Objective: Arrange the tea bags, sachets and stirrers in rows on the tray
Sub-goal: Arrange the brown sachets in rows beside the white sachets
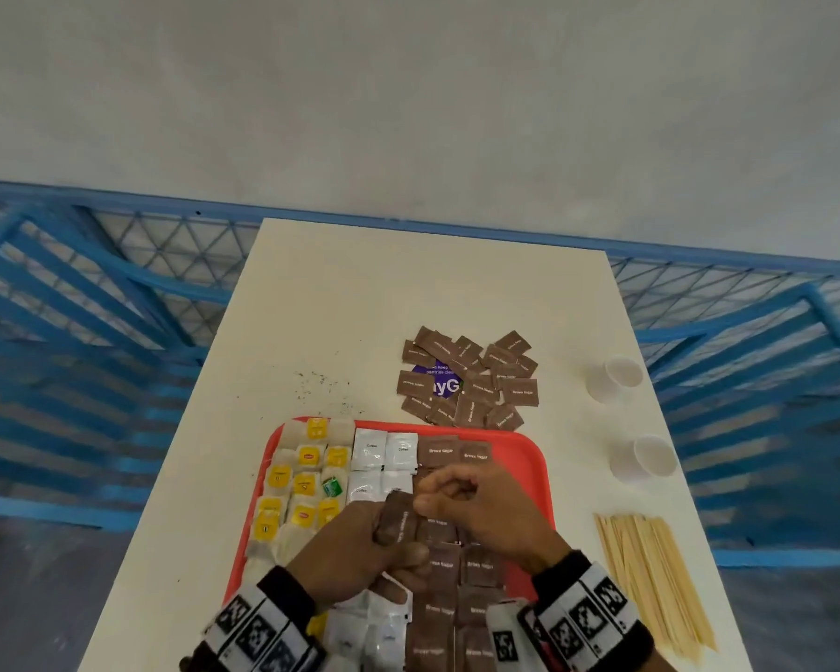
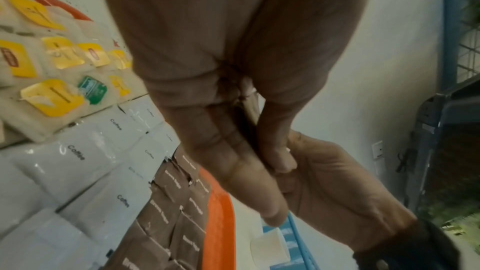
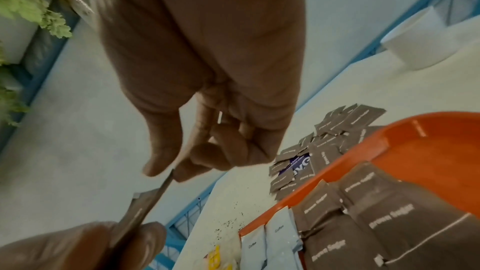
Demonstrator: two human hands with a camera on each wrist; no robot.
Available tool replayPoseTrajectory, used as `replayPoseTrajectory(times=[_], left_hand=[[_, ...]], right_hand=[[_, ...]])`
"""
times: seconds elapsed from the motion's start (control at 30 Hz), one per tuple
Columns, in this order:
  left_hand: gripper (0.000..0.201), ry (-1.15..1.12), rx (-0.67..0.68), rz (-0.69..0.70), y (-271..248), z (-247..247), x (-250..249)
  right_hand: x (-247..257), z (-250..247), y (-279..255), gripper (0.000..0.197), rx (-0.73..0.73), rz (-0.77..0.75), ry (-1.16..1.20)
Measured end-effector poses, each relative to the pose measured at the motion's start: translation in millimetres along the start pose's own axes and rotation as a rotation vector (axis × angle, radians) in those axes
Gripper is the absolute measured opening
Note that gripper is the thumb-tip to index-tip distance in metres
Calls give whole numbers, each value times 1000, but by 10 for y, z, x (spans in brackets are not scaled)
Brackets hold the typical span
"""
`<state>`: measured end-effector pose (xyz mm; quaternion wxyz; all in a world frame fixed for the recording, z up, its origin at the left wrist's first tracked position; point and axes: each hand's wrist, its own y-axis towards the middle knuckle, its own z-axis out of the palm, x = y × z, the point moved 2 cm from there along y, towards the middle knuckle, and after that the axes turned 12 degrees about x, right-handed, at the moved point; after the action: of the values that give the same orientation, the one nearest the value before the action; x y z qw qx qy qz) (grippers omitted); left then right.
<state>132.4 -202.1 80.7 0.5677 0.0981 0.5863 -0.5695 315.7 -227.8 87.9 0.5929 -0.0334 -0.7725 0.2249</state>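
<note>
A red tray (image 1: 529, 458) holds rows of yellow-tagged tea bags (image 1: 306, 482) on its left, white coffee sachets (image 1: 384, 453) in the middle and brown sugar sachets (image 1: 452, 451) on the right. Above the tray, my left hand (image 1: 389, 540) grips a small stack of brown sugar sachets (image 1: 401, 523). My right hand (image 1: 428, 497) pinches the top edge of that stack; in the right wrist view its thumb and forefinger (image 3: 168, 169) nip one sachet (image 3: 145, 208). A loose pile of brown sachets (image 1: 471, 380) lies on the table beyond the tray. Wooden stirrers (image 1: 651, 589) lie at the right.
Two white paper cups (image 1: 614, 378) (image 1: 643, 458) lie on their sides near the white table's (image 1: 360, 293) right edge. Dark crumbs (image 1: 331, 385) are scattered beyond the tray's far left corner. Blue metal racking (image 1: 93, 332) surrounds the table.
</note>
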Motion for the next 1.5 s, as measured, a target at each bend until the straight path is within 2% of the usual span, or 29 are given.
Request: replayPoseTrajectory(times=[0.07, 0.23, 0.37, 0.47, 0.57, 0.63, 0.73, 0.87, 0.97, 1.1, 1.2, 1.33, 1.4, 1.5], left_hand=[[22, 36, 14, 5, 19, 16, 6], [15, 37, 47, 4, 34, 47, -7], [7, 78, 116, 6, 26, 90, -20], [5, 83, 180, -9, 20, 132, -26], [10, 108, 226, -10, 15, 135, -29], [11, 107, 205, 0, 16, 126, -17], [19, 84, 93, 58, 26, 95, 3], [38, 55, 49, 90, 68, 111, 36], [30, 275, 50, 65, 61, 41, 52], [24, 366, -82, 119, 25, -113, -82], [13, 288, -165, 195, 55, -122, -141], [18, -164, -297, 155, 122, -80, -30], [16, -302, -302, 106, 157, -38, 31], [13, -304, -275, 59, 230, 13, 119]], right_hand=[[-47, 18, -36, 10, 13, -31, -50], [-145, -42, -133, 3, 21, -88, 1], [-81, 43, -99, 15, 27, -114, 0], [-47, 104, -36, 13, 2, -116, -41], [-42, 134, -14, 29, -78, -87, 3], [-53, 121, -24, 32, -110, -82, 74], [-77, 97, -82, 35, -74, -88, 113], [-117, 82, -160, 17, -59, -88, 72], [-151, -34, -148, 17, -100, -94, -18], [-126, -90, -154, 13, 71, -66, -148], [-111, -88, -154, 19, 76, -52, -97], [-139, 8, -205, 26, 52, -38, 10], [-214, 41, -216, 20, -22, 18, 112], [-373, 26, -204, 16, -173, 111, 280]])
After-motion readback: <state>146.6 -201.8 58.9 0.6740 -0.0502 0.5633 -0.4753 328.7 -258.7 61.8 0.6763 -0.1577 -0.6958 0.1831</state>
